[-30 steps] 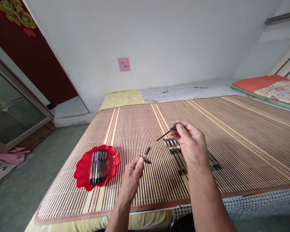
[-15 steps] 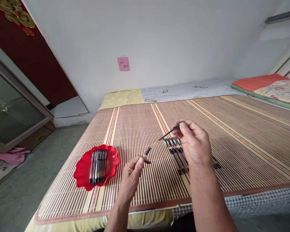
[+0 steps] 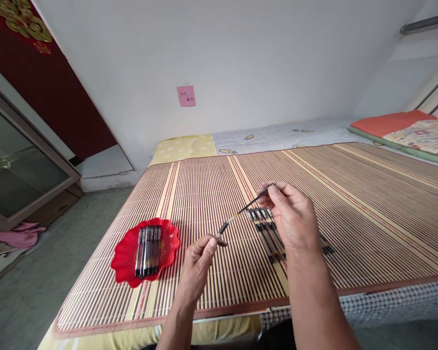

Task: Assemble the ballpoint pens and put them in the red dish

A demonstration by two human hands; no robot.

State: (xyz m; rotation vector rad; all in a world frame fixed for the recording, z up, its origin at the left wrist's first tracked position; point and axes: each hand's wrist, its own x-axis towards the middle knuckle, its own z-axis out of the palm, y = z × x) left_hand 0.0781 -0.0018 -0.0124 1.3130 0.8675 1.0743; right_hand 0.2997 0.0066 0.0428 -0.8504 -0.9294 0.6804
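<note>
My left hand (image 3: 199,265) is closed on a pen barrel (image 3: 223,228), mostly hidden by the fingers, with its black end pointing up and right. Between the thumb and fingers of my right hand (image 3: 290,211) is a thin ink refill (image 3: 251,203), dark along most of its length. Its clear end, with a yellowish band, slopes down to the barrel's black end and appears to meet it. Below the right hand several capped pens (image 3: 265,236) lie side by side on the striped mat (image 3: 204,194).
To the left, a red scalloped dish (image 3: 122,260) holds a row of several pens (image 3: 148,250). More dark pen ends (image 3: 326,244) show past my right wrist. Folded bedding (image 3: 405,129) lies at the back right, and a pink note (image 3: 186,96) is on the wall.
My right hand has shifted slightly left, bringing the refill's clear end closer to the barrel's black end. The left hand is nearly still. Dish and lying pens are unchanged.
</note>
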